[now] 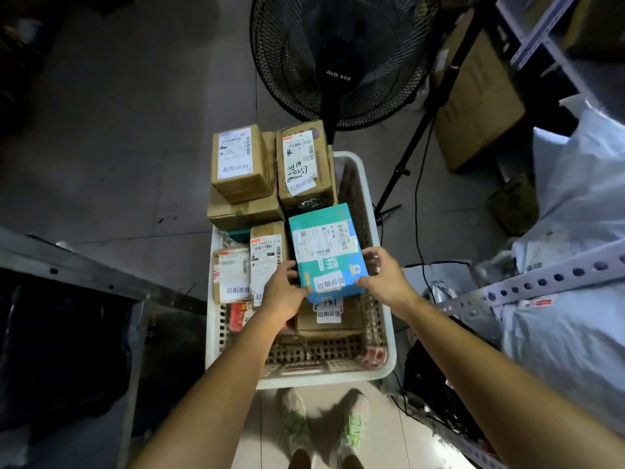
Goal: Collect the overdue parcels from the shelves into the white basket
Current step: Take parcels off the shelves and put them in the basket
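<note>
Blue box (326, 252) pinched between your left hand (282, 294) and right hand (385, 274), fingers curled on its near corners. Likely held level for lowering into the basket (378, 370) beneath your fingers.

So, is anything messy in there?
Yes: the brown boxes at the white basket's far end are piled above its rim and seem to overhang it. The left hand and right hand hold the blue box.

One white basket (212, 333) holding six brown cardboard parcels (236, 157), one blue parcel (324, 245) and one red packet (236, 314); two hands, left (284, 292) and right (385, 275); two shoes (294, 424); one black fan (338, 55).
</note>
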Available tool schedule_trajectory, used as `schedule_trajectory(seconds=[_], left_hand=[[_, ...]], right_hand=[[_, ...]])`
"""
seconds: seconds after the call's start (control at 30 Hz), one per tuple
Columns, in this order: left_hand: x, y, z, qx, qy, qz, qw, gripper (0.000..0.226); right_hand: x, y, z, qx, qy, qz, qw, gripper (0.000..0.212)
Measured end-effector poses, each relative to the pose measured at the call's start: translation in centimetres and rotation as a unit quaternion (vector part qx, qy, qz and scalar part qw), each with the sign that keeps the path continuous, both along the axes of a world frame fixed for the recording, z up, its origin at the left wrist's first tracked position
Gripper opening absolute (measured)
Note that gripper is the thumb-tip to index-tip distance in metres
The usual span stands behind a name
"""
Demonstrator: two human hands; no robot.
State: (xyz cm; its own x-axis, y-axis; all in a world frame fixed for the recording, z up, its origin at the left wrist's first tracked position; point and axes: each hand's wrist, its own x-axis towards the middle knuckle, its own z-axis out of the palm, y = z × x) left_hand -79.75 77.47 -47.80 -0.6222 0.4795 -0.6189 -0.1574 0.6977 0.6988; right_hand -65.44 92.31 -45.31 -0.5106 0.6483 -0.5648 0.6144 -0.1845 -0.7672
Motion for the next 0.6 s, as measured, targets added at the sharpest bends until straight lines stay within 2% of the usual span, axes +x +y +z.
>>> schedule_trajectory(seconds=[0.13, 0.23, 0.3, 0.43, 0.53, 0.6], left_hand=[[-0.2, 0.6, 1.2, -0.03, 0.0, -0.037, 0.999, 0.06], [-0.9, 0.7, 3.5, -0.057, 0.047, -0.087, 0.993, 0.051], [-1.7, 0.3, 5.8, -0.075, 0.108, -0.138, 0.982, 0.045], [-3.7, -1.0, 10.7, -0.111, 0.222, -0.221, 0.943, 0.042], [-5.3, -2.0, 14.0, -0.114, 0.235, -0.226, 0.938, 0.045], [-6.2, -2.8, 16.1, -0.107, 0.243, -0.223, 0.938, 0.045]], right_hand=[[0.6, 1.5, 0.9, -0.002, -0.062, 0.054, 0.997, 0.038], [0.1, 2.6, 3.0, 0.041, -0.123, 0.134, 0.982, 0.028], [-0.4, 2.9, 5.7, 0.112, -0.177, 0.21, 0.955, 0.029], [-2.1, 2.4, 11.2, 0.223, -0.226, 0.327, 0.89, 0.045], [-3.8, 1.0, 15.0, 0.262, -0.228, 0.36, 0.866, 0.052], [-4.9, -0.3, 17.1, 0.285, -0.219, 0.368, 0.858, 0.049]])
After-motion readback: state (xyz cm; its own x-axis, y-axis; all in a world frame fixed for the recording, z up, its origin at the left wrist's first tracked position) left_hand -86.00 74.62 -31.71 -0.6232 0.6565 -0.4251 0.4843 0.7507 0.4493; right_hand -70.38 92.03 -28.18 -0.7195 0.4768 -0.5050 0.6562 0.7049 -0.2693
